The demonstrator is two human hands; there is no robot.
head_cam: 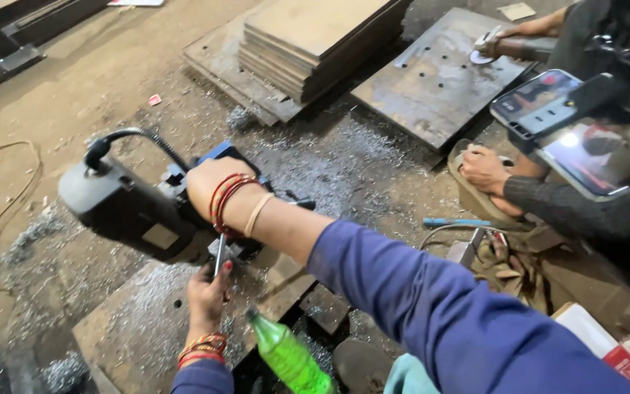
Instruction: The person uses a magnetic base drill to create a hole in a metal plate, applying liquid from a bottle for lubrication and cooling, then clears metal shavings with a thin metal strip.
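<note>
My right hand (pixel 208 187), with red bangles on the wrist, reaches across and grips the far side of a black and blue drill machine (pixel 129 211); its fingers are hidden behind the body. The machine stands on a rusty steel plate (pixel 136 332) strewn with shavings. My left hand (pixel 205 292), also wearing bangles, is just below the machine, pinching a thin metal rod (pixel 218 257) that points up toward the drill's underside. A green plastic bottle (pixel 288 359) sits tilted near my right elbow.
A stack of steel plates (pixel 308 40) and a drilled plate (pixel 432 80) lie at the back. Another person crouches at right, one hand (pixel 484 169) on a cloth, the other on a grinder (pixel 501 45); phones (pixel 541 98) hang nearby. A cable (pixel 9 204) loops at left.
</note>
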